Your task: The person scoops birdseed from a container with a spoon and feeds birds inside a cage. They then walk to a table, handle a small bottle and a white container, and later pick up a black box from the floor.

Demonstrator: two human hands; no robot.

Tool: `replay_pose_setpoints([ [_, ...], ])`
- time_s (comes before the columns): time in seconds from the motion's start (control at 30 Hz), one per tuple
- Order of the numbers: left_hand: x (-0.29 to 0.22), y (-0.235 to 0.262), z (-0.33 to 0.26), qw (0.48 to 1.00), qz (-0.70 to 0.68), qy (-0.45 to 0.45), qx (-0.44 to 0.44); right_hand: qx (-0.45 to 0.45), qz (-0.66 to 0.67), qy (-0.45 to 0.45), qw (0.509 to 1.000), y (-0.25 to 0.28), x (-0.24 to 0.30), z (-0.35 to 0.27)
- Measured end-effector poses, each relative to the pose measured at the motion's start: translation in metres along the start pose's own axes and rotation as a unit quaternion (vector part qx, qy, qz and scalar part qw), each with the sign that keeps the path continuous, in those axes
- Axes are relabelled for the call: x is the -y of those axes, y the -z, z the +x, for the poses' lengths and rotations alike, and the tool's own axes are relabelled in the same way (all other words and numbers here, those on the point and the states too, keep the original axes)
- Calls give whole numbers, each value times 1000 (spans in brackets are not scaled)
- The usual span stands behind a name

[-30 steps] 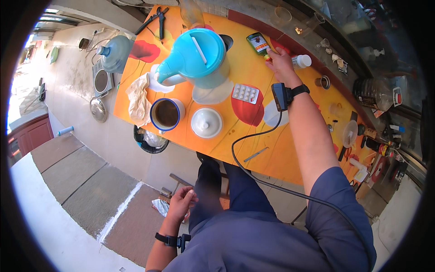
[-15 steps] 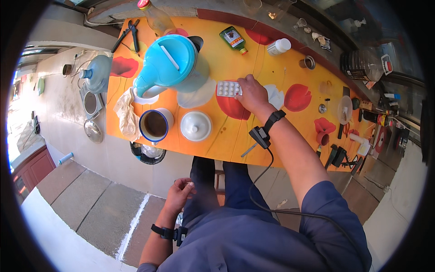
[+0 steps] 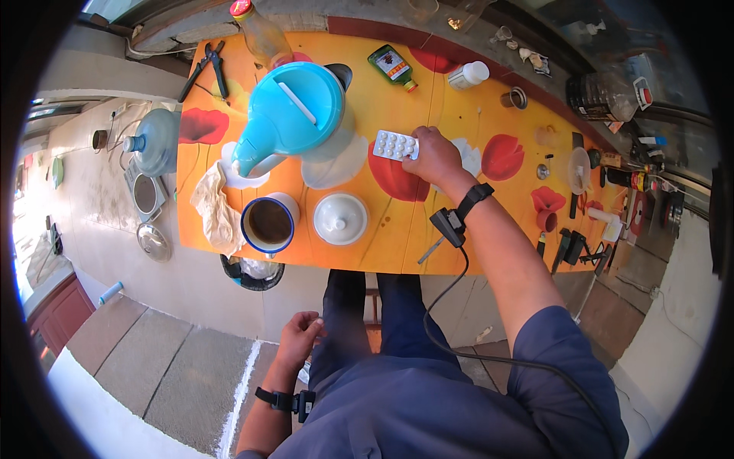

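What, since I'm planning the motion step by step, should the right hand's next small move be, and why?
Probably raise the white blister pack slightly: the right hand grips it by its right end, nothing lies on top of it, and the white knobbed lid sits apart from it.

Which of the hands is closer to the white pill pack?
Right: the right hand holds the pill pack at its right end; the left hand is farther away, off the table.
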State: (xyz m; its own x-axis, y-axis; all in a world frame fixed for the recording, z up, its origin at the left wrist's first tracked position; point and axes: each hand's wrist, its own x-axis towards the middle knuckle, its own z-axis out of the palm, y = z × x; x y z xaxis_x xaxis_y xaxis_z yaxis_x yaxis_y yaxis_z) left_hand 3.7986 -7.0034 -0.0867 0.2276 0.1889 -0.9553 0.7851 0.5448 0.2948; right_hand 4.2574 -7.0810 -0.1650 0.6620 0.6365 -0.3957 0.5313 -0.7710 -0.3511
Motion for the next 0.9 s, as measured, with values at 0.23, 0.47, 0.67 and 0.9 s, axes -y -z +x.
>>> replay_pose_setpoints([
  [0.23,7,15,3,1000,-15,0,9,26,297,-103,949,-5,2,34],
  [0.47,11,26,5,1000,-6,6,13,61,469,-130,871,31,37,84],
  [0.67,11,32,6,999,34,14,7,-52,406,-65,910,48,43,103],
  [0.9,-21,44,-1,999,19,-37,-17,13,272,-51,961,14,38,-16],
])
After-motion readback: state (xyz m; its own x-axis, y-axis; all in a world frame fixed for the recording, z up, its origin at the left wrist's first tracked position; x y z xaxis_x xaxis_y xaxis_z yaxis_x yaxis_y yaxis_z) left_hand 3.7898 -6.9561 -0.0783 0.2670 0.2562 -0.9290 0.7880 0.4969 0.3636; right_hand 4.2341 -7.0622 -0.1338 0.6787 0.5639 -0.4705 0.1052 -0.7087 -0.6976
